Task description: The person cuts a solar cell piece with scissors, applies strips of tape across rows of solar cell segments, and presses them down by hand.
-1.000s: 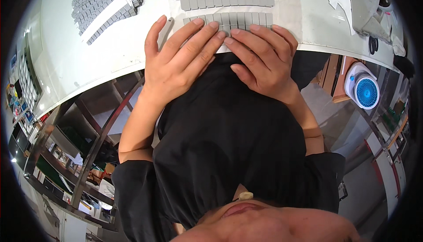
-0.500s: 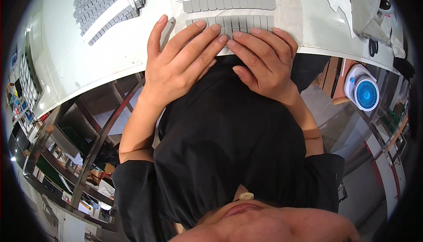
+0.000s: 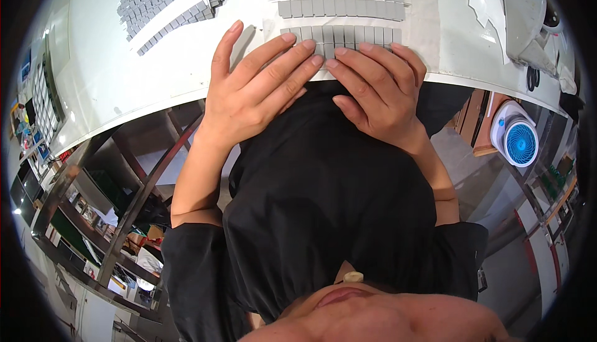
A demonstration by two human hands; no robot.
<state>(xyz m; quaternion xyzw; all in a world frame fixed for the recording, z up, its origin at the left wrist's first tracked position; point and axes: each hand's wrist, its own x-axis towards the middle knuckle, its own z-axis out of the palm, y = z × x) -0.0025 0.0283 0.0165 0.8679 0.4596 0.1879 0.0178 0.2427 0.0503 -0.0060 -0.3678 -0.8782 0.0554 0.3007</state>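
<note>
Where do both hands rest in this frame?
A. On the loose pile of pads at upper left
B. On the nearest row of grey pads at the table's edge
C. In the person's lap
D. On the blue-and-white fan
B: the left hand and right hand lie flat with fingertips on the nearest row of grey pads at the edge of the white table.

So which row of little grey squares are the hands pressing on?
Start at the white table and find the sheet carrying rows of grey squares. Take the row nearest the table edge. Unlike the fully visible row beyond it, both hands' fingertips cover it.
</note>
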